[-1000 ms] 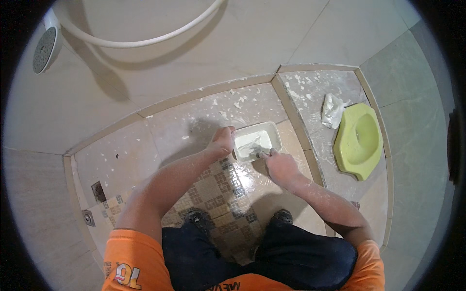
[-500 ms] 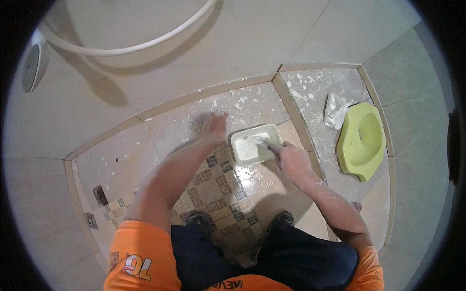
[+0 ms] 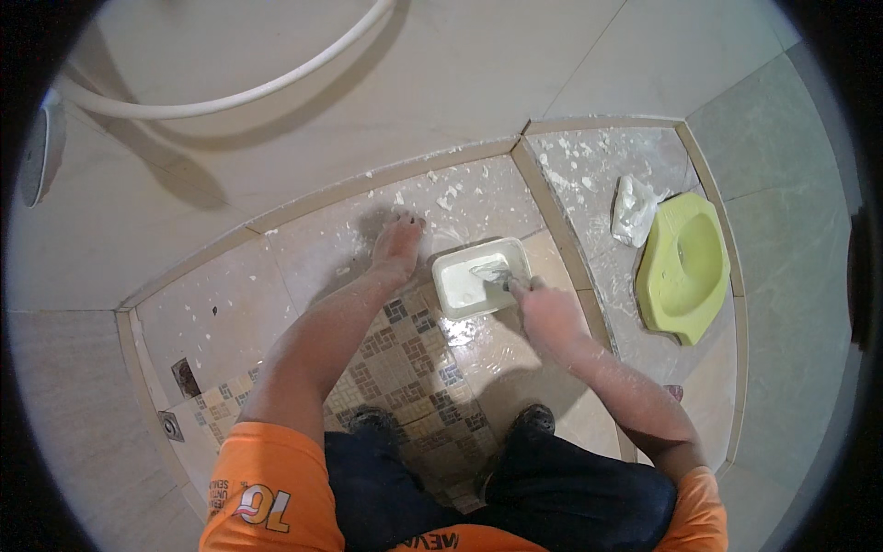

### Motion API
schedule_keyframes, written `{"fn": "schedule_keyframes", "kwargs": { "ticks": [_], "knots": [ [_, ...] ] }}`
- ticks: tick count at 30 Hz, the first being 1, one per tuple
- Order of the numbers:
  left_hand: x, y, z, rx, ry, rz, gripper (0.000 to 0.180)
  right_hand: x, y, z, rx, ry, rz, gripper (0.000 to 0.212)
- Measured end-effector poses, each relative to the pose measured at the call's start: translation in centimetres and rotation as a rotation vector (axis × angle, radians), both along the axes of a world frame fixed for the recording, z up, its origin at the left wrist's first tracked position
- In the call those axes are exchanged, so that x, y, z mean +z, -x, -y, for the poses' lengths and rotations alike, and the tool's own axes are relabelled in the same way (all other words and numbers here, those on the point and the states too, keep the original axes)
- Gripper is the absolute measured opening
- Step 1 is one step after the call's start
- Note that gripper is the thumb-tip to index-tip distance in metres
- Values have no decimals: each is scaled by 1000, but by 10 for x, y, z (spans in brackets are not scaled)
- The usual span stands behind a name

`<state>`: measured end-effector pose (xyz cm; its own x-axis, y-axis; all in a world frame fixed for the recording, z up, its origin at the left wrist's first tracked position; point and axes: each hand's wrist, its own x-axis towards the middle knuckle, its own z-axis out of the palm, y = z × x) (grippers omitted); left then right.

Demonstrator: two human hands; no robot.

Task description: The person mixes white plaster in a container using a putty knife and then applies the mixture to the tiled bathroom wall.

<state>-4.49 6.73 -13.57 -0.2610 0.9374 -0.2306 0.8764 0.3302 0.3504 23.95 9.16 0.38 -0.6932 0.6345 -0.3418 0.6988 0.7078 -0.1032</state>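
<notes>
A white rectangular tub stands on the tiled floor in front of me, with a wet white paste spread inside. My right hand is closed around the short handle of a putty knife. Its metal blade, smeared with white, reaches into the paste near the tub's right side. To the left of the tub, my left hand hangs low over the pale tiles with its fingers a little apart. I see nothing in that hand, though its palm side is hidden. White residue dusts both forearms.
A lime-green squat toilet is set in the raised section at right, beside a crumpled white bag. A tiled ledge divides the floor. White flakes lie along the wall. A hose and shower head hang upper left.
The putty knife has turned within the tub, so more of its blade shows. My left hand has shifted slightly left. The whole view has moved a little.
</notes>
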Motion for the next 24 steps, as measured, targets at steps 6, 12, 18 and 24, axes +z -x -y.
{"fn": "schedule_keyframes", "kwargs": {
  "ticks": [6, 12, 18, 24],
  "knots": [
    [-11, -7, 13, 112, -190, 97, 30, 11, 0, 16, 12, 74, -115, 50],
    [-13, 1, 17, 192, -234, 479, 25, 16, -1, 2, -53, 12, -103, 42],
    [7, 0, 28, 182, -242, 591, 21, 9, -4, 1, 39, 24, -159, 38],
    [30, -6, 28, 203, -138, 706, 22, 14, 4, 12, -30, 31, 55, 40]
  ]
}}
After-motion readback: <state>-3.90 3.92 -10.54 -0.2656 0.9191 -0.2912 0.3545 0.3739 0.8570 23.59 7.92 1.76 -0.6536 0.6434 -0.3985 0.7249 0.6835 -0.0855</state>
